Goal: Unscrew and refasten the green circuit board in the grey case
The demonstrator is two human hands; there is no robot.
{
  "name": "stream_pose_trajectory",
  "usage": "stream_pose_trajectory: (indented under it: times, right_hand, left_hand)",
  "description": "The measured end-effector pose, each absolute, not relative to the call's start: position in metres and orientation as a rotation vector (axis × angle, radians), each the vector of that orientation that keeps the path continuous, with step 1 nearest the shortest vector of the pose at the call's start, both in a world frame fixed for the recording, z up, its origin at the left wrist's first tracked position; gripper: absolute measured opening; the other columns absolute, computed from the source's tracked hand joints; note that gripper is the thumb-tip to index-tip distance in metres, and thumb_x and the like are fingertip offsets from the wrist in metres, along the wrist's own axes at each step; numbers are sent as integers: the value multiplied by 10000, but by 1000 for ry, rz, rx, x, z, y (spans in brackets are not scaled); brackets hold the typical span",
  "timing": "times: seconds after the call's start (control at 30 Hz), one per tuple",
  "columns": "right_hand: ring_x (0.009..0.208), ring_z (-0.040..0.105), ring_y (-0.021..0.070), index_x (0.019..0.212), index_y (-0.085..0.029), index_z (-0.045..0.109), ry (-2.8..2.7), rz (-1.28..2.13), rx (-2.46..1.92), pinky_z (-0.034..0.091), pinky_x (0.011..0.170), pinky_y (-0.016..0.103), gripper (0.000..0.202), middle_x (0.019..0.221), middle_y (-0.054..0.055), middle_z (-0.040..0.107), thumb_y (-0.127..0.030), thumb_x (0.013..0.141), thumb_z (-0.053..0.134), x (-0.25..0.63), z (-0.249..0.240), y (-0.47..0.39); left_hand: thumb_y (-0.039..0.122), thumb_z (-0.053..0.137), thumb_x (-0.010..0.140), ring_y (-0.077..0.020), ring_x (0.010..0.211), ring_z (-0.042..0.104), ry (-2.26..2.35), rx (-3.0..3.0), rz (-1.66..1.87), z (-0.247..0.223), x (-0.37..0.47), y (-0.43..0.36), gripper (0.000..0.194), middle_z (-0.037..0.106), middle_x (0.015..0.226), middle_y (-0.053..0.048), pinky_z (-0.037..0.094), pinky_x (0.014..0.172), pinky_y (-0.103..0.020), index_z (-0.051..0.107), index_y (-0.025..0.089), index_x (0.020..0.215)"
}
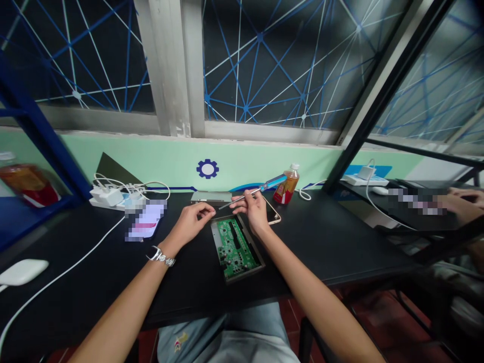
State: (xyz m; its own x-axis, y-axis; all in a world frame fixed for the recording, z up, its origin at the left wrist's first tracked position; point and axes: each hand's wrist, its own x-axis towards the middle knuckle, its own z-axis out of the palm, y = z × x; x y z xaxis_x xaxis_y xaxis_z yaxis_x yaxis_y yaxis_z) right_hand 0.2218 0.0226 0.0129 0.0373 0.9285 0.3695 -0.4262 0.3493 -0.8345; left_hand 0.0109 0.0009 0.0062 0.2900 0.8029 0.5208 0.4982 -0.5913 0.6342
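We are facing dark window panes (280, 65) that are carrying crossing blue and white lines, above a pale green wall (174, 156) that is showing a dark blue gear emblem. We are sitting at a black, flat-topped desk (317, 242), where a green rectangular circuit board (234, 244) is lying in a shallow metal frame (259, 252), between our forearms and just below our hands. A white power strip (117, 201) with plugs and cables is standing at the back left, and a lit phone (148, 220) is lying beside it, its screen blurring beyond reading. Beyond our right hand (251, 209), a clear bottle (286, 186) of amber drink is standing, wearing a white cap and a red label we are finding too small to read. With that hand we are gripping a slim metal screwdriver (274, 183) with a blue handle, fingers curling around its shaft. Our left hand (192, 222) is pinching narrowly near the tip; we cannot tell whether anything small is sitting between the fingertips.
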Motion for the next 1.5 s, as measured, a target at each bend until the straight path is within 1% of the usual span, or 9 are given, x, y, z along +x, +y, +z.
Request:
stream_pose_trajectory:
  times: [0.33, 0.53, 0.67, 0.9, 1.0, 1.17, 1.3, 1.4, 1.5]
  right_hand:
    - [627, 743, 193, 890, -206, 455, -1064, 1126, -607, 598, 478, 247, 358, 780, 66, 755, -489, 857, 671, 219, 17, 20]
    - [652, 747, 190, 874, -200, 465, -975, 1167, -610, 589, 486, 230, 304, 790, 77, 759, -439, 892, 651, 220, 15, 21]
    - [662, 747, 187, 866, -196, 467, -902, 1254, -620, 586, 500, 225, 261, 812, 96, 763, -395, 919, 626, 221, 12, 21]
    - [802, 763, 210, 870, -192, 488, -826, 1429, -587, 581, 538, 213, 231, 930, 108, 771, -362, 915, 638, 216, 6, 21]
    - [822, 763, 221, 863, -188, 505, -820, 1462, -590, 577, 535, 214, 229, 945, 112, 771, -360, 907, 649, 214, 6, 20]
    - [779, 761, 199, 863, -167, 542, -777, 1342, -623, 581, 535, 213, 208, 916, 114, 770, -347, 924, 625, 223, 12, 23]
    - [696, 751, 178, 853, -164, 548, -784, 1234, -645, 570, 496, 203, 223, 846, 98, 769, -362, 924, 623, 232, 19, 26]
    - [655, 744, 176, 840, -165, 538, -812, 1221, -661, 561, 472, 201, 249, 814, 97, 765, -382, 914, 636, 231, 20, 25]
    - [638, 741, 180, 824, -173, 519, -851, 1224, -677, 560, 463, 207, 281, 802, 95, 760, -410, 895, 654, 227, 19, 24]
  left_hand:
    - [369, 598, 898, -180, 775, 660, 1217, 2180, 1247, 6, 10, 3, 209, 727, 887, -49, 512, 738, -305, 704, 191, 924]
    - [378, 609, 894, -186, 836, 676, 1148, 2054, 1282, 11, 6, 2, 211, 721, 929, -64, 529, 804, -322, 669, 177, 920]
    - [372, 599, 904, -188, 841, 690, 1101, 1970, 1295, 8, 7, 4, 206, 711, 894, -63, 533, 822, -327, 639, 173, 943]
    - [384, 531, 949, -156, 792, 668, 1032, 1837, 1463, 4, 18, 1, 192, 666, 916, -43, 532, 746, -287, 530, 197, 997]
    - [385, 515, 954, -163, 809, 665, 1034, 1853, 1489, 8, 17, -1, 189, 650, 910, -40, 530, 745, -288, 518, 199, 988]
    - [385, 500, 947, -195, 873, 662, 1188, 2038, 1385, 19, -11, 4, 202, 665, 927, -51, 517, 788, -308, 561, 197, 989]
    - [382, 558, 872, -212, 827, 642, 1372, 2260, 1021, 14, -47, 14, 211, 686, 938, -58, 502, 749, -316, 647, 196, 914]
    - [342, 594, 785, -225, 805, 642, 1471, 2220, 776, -3, -64, 23, 178, 679, 912, -66, 500, 709, -313, 680, 192, 829]
    - [302, 591, 742, -237, 841, 642, 1568, 2217, 614, -17, -71, 29, 157, 675, 899, -63, 486, 736, -318, 694, 204, 808]
